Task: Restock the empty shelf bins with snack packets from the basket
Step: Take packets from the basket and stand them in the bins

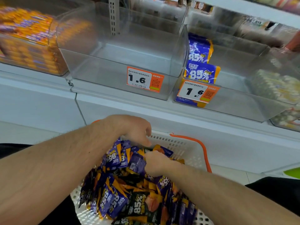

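Observation:
A white perforated basket (177, 142) with an orange handle sits below me, heaped with purple-and-orange snack packets (113, 197) and some black ones. My left hand (129, 129) reaches into the far end of the heap, fingers curled down onto a bunch of purple packets (120, 155). Just to the right, my right hand (155, 163) is curled tight among the packets, gripping one. Above, a clear shelf bin (113, 69) with an orange 1.6 price tag stands empty. The bin to its right (235, 101) holds two purple 85% packets (201, 62) at its left side.
At the upper left a clear bin (29, 46) is full of orange-and-purple packets. Pale packets fill a bin (276, 88) at the far right. A white shelf front (146, 114) runs between the bins and the basket. More stock lines the shelf above.

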`<move>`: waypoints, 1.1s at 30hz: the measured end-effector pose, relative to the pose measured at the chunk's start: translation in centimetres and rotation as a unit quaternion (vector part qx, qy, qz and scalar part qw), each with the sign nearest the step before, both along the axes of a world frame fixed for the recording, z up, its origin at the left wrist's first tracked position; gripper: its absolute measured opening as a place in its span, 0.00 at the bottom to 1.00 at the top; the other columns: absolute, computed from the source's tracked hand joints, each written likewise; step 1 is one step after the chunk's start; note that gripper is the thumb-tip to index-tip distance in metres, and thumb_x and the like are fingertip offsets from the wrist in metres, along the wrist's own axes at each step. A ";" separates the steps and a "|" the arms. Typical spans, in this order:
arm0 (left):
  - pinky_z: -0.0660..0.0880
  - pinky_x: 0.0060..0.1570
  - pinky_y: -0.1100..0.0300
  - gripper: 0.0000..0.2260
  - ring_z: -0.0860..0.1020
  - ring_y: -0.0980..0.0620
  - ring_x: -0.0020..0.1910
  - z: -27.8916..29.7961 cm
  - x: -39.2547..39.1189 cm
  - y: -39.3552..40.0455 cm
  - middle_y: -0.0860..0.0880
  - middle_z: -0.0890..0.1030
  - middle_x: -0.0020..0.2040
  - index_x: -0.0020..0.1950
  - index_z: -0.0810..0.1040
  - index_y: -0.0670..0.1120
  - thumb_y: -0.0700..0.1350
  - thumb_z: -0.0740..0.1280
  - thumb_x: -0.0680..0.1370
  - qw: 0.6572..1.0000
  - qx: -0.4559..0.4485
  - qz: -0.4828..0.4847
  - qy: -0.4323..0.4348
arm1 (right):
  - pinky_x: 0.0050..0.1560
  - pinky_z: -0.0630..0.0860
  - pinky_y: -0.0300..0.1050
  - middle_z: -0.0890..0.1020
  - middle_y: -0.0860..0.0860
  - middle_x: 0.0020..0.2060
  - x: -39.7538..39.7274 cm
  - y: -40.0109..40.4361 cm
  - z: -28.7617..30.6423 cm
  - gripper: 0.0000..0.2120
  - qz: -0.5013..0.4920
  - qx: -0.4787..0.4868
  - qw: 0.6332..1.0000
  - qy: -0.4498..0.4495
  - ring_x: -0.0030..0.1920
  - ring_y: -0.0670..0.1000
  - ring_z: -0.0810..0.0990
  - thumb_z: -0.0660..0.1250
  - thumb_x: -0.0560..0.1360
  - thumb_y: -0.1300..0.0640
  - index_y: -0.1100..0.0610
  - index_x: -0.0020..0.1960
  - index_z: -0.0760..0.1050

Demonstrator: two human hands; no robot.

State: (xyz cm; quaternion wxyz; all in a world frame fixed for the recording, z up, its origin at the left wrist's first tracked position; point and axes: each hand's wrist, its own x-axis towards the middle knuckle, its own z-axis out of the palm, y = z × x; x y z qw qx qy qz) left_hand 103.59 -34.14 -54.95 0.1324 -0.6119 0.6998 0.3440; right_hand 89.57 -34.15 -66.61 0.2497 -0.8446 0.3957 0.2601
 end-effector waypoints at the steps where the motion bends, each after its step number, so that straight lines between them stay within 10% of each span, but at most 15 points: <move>1: 0.67 0.69 0.51 0.28 0.71 0.49 0.68 0.1 0.1 0.0 0.52 0.72 0.70 0.73 0.67 0.49 0.60 0.65 0.78 1.000 -0.006 0.009 0.006 | 0.31 0.65 0.49 0.69 0.56 0.34 -0.2 -1.0 1.2 0.07 -0.024 0.013 1.000 -0.013 0.33 0.56 0.70 0.59 0.76 0.65 0.62 0.39 0.68; 8: 0.70 0.51 0.56 0.29 0.74 0.46 0.54 1.1 0.1 -0.4 0.42 0.65 0.71 0.70 0.66 0.43 0.62 0.61 0.78 0.985 -0.097 0.144 0.011 | 0.48 0.77 0.52 0.82 0.61 0.46 -2.8 -4.5 9.2 0.06 -0.320 0.160 0.905 -0.228 0.44 0.54 0.78 0.64 0.76 0.67 0.58 0.47 0.77; 12: 0.68 0.31 0.60 0.20 0.75 0.48 0.34 1.5 -0.6 -0.4 0.46 0.75 0.36 0.38 0.70 0.44 0.59 0.60 0.80 0.970 -0.105 0.198 0.098 | 0.51 0.79 0.50 0.86 0.54 0.44 -4.0 -4.7 11.9 0.11 -0.366 0.207 0.847 -0.326 0.45 0.54 0.84 0.62 0.77 0.69 0.57 0.47 0.81; 14: 0.76 0.32 0.59 0.20 0.80 0.47 0.39 1.9 -1.1 -0.1 0.46 0.78 0.39 0.40 0.73 0.44 0.59 0.59 0.81 0.962 -0.073 0.212 0.158 | 0.50 0.80 0.50 0.86 0.54 0.44 -3.9 -4.8 12.7 0.11 -0.373 0.207 0.833 -0.353 0.45 0.53 0.84 0.63 0.77 0.68 0.55 0.47 0.81; 18: 0.79 0.51 0.52 0.13 0.80 0.45 0.53 2.7 -1.9 0.8 0.52 0.78 0.53 0.49 0.74 0.55 0.62 0.59 0.79 0.917 -0.019 0.263 0.298 | 0.44 0.81 0.51 0.85 0.57 0.45 -3.2 -4.1 13.3 0.08 -0.316 0.073 0.880 -0.346 0.44 0.56 0.84 0.65 0.75 0.65 0.57 0.51 0.80; 22: 0.81 0.49 0.49 0.14 0.83 0.46 0.47 2.7 -2.0 1.0 0.47 0.82 0.52 0.54 0.78 0.49 0.58 0.64 0.79 0.801 0.025 0.377 0.464 | 0.47 0.76 0.43 0.81 0.46 0.46 -2.9 -2.2 13.8 0.13 -0.166 -0.101 0.932 -0.305 0.45 0.50 0.80 0.73 0.72 0.52 0.50 0.56 0.78; 26: 0.81 0.41 0.54 0.07 0.84 0.49 0.43 2.1 -1.6 1.1 0.46 0.85 0.47 0.54 0.81 0.42 0.36 0.67 0.77 0.754 -0.055 0.439 0.485 | 0.48 0.77 0.45 0.80 0.43 0.45 -3.4 -2.3 15.0 0.13 -0.144 -0.114 0.936 -0.300 0.46 0.47 0.80 0.75 0.69 0.47 0.49 0.51 0.80; 29: 0.81 0.44 0.52 0.09 0.85 0.48 0.45 2.2 -1.4 1.2 0.46 0.86 0.47 0.55 0.80 0.43 0.36 0.69 0.77 0.716 -0.051 0.454 0.528 | 0.35 0.71 0.44 0.78 0.48 0.31 -4.7 -4.4 16.2 0.15 -0.216 -0.153 0.925 -0.271 0.34 0.48 0.76 0.74 0.69 0.47 0.53 0.32 0.73; 33: 0.82 0.46 0.52 0.11 0.85 0.48 0.44 3.3 -1.8 1.7 0.45 0.86 0.47 0.55 0.80 0.43 0.36 0.70 0.73 0.696 -0.033 0.417 0.584 | 0.36 0.72 0.44 0.78 0.53 0.32 -6.8 -5.9 18.7 0.22 -0.254 -0.062 0.949 -0.178 0.33 0.50 0.77 0.74 0.66 0.37 0.54 0.34 0.71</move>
